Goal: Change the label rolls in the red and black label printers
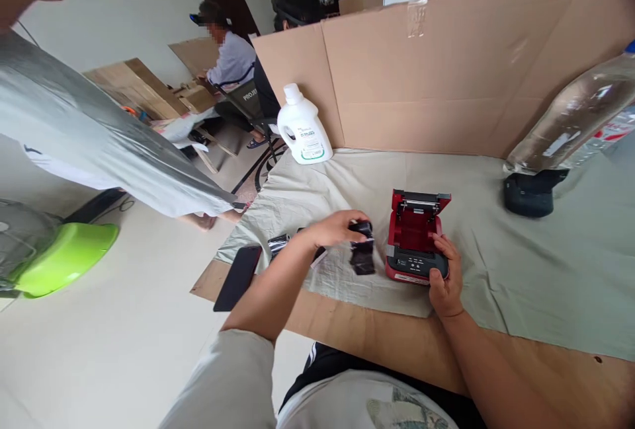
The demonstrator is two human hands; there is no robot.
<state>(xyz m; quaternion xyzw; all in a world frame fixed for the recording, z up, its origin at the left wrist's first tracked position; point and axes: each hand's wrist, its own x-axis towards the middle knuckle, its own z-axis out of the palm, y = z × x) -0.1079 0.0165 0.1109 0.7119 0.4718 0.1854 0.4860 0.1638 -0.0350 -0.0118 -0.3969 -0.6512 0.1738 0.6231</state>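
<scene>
A small red printer (415,237) with its lid open stands on the pale green cloth (520,264). My right hand (445,273) grips its front right corner, thumb on the dark control panel. My left hand (336,227) is just left of the printer, above the cloth, and holds a black roll (362,229). From the roll a dark strip (363,258) hangs down to the cloth.
A black phone (238,277) and a shiny wrapper (278,244) lie at the cloth's left edge. A white jug (302,126) stands at the back, a clear bottle (570,118) at right, a cardboard wall (446,65) behind. A person in grey (99,131) stands left; another sits beyond.
</scene>
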